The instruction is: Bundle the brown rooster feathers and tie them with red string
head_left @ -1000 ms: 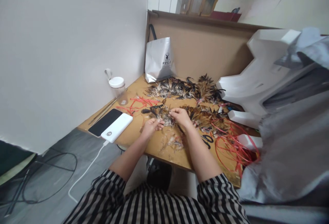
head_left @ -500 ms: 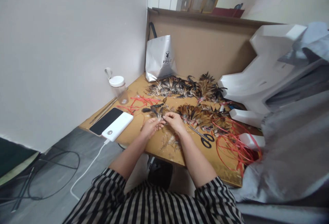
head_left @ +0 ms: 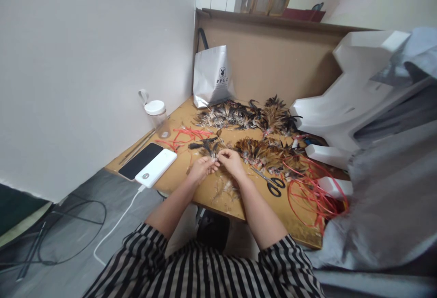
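Observation:
A small bunch of brown and black feathers [head_left: 209, 146] is held by its pale quill ends over the table. My left hand [head_left: 202, 169] is closed on the bunch from below, fingers curled. My right hand [head_left: 231, 160] pinches at the same quill ends, its fingertips meeting those of the left; any finer thing between them is too small to make out. Just right of my right hand lies a row of brown feather bundles [head_left: 262, 154]. Black-handled scissors [head_left: 273, 185] rest beside my right wrist. Loose feather scraps [head_left: 225, 189] lie between my forearms.
Red plastic strips [head_left: 316, 197] are heaped at right, and shorter red strips [head_left: 182, 137] lie left of the feathers. More feather bundles [head_left: 235, 115] line the back near a silver bag [head_left: 212, 77]. At left are a jar [head_left: 157, 118], a phone [head_left: 141, 161] and a corded power bank [head_left: 157, 168].
Both hands stay together at the feather bunch, with only slight finger movement. Nothing else on the table has visibly moved.

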A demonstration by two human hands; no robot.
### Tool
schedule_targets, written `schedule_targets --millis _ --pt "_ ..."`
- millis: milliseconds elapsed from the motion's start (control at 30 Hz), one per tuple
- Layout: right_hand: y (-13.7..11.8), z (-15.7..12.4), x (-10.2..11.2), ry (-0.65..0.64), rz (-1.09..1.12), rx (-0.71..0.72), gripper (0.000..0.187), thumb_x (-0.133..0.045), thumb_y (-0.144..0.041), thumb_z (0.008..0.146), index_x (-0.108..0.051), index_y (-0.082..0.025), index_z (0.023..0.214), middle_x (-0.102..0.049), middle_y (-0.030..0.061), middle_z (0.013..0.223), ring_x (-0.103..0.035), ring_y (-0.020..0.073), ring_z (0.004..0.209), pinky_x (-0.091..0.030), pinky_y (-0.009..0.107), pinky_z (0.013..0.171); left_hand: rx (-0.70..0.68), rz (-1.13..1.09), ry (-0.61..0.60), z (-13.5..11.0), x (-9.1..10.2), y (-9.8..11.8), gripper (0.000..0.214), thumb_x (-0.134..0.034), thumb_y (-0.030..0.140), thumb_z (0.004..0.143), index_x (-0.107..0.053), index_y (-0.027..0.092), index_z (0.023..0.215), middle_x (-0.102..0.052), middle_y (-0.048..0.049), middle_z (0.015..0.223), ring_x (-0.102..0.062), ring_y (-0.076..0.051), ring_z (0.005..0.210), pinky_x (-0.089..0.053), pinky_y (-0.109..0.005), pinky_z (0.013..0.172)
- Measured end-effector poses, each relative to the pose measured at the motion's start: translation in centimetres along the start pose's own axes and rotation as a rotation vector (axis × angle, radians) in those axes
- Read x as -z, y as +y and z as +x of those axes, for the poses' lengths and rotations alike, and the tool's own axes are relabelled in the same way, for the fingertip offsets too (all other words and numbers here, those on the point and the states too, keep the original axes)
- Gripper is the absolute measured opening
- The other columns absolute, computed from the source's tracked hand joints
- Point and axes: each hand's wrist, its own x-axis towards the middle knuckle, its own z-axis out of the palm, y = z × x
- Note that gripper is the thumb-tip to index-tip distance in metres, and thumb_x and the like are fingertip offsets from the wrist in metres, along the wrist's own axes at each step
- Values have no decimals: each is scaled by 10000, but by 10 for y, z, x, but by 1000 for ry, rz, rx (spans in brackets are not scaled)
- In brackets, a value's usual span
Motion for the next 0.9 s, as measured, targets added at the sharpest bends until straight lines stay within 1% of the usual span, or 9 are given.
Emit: schedule_targets --millis 100,133,200,267,333,500,633,767,900 --pt "-3 7 15 97 8 5 215 -575 -323 657 -645 -137 738 -643 40 704 -546 132 617 -421 243 615 -12 -23 6 0 1 -1 269 -688 316 648 -622 101 797 -656 -52 689 -546 -56 512 -394 -158 474" --pt "-3 9 21 138 -1 9 217 -575 -322 655 -648 -132 731 -647 44 701 -550 135 616 -422 244 616 -16 -32 6 1 1 -1 272 -688 311 649 -623 100 807 -656 -53 693 -549 -57 516 -397 -158 476" --pt "-3 15 33 176 -47 9 224 -574 -321 652 -653 -125 726 -651 51 692 -554 143 606 -423 247 605 -22 -50 9 1 1 -1 272 -688 302 652 -624 95 816 -657 -58 701 -554 -58 521 -402 -157 476" --pt "0 19 41 160 -128 18 211 -564 -309 654 -655 -126 708 -653 49 674 -558 149 596 -421 248 592 -22 -67 12 1 1 -1 264 -688 292 655 -624 92 814 -658 -62 708 -556 -58 524 -403 -153 474" --pt "4 21 46 128 -230 34 189 -552 -289 657 -658 -136 693 -655 42 670 -565 154 605 -420 250 600 -21 -80 17 1 1 0 253 -688 284 656 -624 90 807 -659 -64 712 -556 -57 524 -403 -150 471" --pt "14 21 44 58 -449 25 156 -531 -246 662 -665 -168 678 -665 30 690 -583 157 642 -413 243 631 -24 -96 24 2 2 0 261 -684 281 662 -622 88 826 -662 -72 732 -563 -63 542 -417 -154 487" --pt "17 20 40 19 -595 5 144 -527 -240 672 -664 -194 674 -669 18 703 -592 151 678 -393 224 645 -25 -98 40 3 2 -1 268 -686 281 660 -617 88 832 -664 -74 746 -562 -61 547 -417 -155 491" --pt "15 19 39 46 -691 -24 153 -525 -268 691 -661 -209 731 -668 15 748 -585 138 703 -370 207 631 -32 -114 30 4 3 -2 259 -691 273 656 -617 88 821 -661 -66 728 -562 -58 537 -414 -150 483" --pt "11 18 36 77 -749 -95 211 -556 -381 681 -650 -206 753 -655 25 717 -569 143 646 -342 214 559 -36 -124 27 4 3 -2 260 -688 274 661 -621 92 834 -660 -64 724 -567 -63 539 -421 -153 487"
